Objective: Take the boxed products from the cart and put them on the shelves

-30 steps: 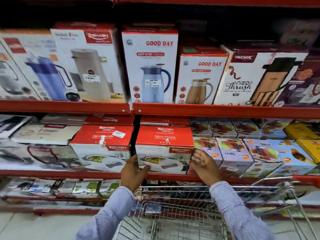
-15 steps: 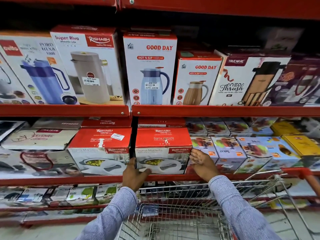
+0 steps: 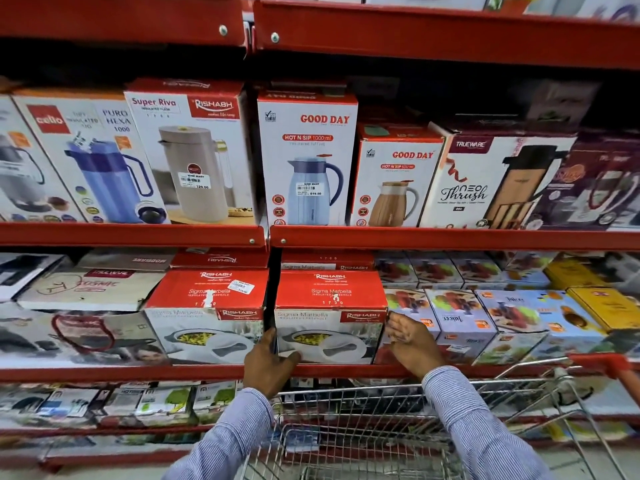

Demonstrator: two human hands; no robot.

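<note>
Around the red-and-white Rishabh casserole box [image 3: 330, 317] on the red metal shelf [image 3: 138, 373], much goes unseen. Its lower left corner sits behind the left hand [image 3: 268, 365]; its right side face is screened by the right hand [image 3: 410, 344]. Behind it, another red box [image 3: 327, 261] shows only its top. Below it, the silver wire cart [image 3: 363, 434] runs off the bottom edge. Far left of it, the boxes are blurred, their print unreadable.

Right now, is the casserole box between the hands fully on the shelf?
Yes. The casserole box sits upright on the shelf, front level with its twin.
</note>
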